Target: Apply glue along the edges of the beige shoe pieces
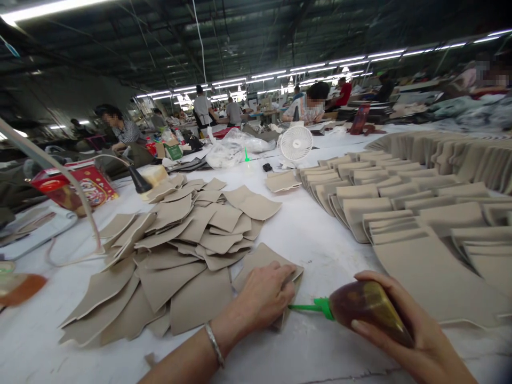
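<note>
My right hand (404, 330) is wrapped round a squeeze bottle (366, 309) of amber-brown liquid, tipped on its side. Its thin green nozzle (308, 307) points left, with the tip at the edge of a beige fabric piece (264, 258). On that piece lies my left hand (268, 290), its fingers curled and gripping the right edge, where the material looks folded over. Part of the piece is hidden beneath that hand. Just left of it spreads a loose heap of similar beige pieces (192, 224).
Rows of overlapping beige pieces (400, 213) cover the right side of the white table (304, 229). Farther back stand a small white fan (296, 144) and clear plastic bags (236, 149). A red box (76, 186) and a pale curved tube (60, 165) are at left. Several people work beyond.
</note>
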{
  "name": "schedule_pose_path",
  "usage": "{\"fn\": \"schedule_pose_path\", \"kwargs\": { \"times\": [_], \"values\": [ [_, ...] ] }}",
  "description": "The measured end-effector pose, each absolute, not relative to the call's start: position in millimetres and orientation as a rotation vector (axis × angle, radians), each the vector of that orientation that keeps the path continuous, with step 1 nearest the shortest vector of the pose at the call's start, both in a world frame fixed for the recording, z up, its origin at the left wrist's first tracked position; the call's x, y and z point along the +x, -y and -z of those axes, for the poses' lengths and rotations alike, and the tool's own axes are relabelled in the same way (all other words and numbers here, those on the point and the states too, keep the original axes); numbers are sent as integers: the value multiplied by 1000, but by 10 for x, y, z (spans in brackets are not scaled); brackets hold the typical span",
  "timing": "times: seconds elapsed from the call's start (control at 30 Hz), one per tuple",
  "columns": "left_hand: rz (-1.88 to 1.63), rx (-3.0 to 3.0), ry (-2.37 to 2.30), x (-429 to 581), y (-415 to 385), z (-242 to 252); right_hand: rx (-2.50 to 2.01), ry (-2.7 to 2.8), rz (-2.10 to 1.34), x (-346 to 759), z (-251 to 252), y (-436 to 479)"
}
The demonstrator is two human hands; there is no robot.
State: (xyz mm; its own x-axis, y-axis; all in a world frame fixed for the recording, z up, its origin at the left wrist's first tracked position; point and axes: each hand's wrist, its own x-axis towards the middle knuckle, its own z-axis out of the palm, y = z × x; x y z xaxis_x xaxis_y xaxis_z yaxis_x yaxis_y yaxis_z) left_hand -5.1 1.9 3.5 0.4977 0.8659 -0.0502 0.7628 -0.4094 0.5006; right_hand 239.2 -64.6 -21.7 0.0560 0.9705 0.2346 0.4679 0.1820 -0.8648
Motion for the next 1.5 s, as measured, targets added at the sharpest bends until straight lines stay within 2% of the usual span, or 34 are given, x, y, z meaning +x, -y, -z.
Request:
{"fn": "schedule_pose_path", "kwargs": {
  "times": [0.7, 0.9, 1.03, 1.23, 1.4, 1.5],
  "values": [
    [-254, 2243, -1387, -17, -6, -68, -1392, 1436, -807, 2227, 213, 832],
    [-253, 2250, -1397, -16, -7, -46, -1372, 1488, -707, 2316, 274, 805],
    [-264, 2255, -1391, -22, -6, -32, -1341, 1479, -761, 2294, 286, 821],
    [-256, 2246, -1400, -5, -10, -56, -1355, 1491, -622, 2363, 363, 756],
    [-245, 2242, -1412, -3, -10, -62, -1316, 1534, -751, 2349, 408, 818],
    [-261, 2245, -1405, -6, -6, -52, -1321, 1519, -703, 2367, 398, 795]
  ]
}}
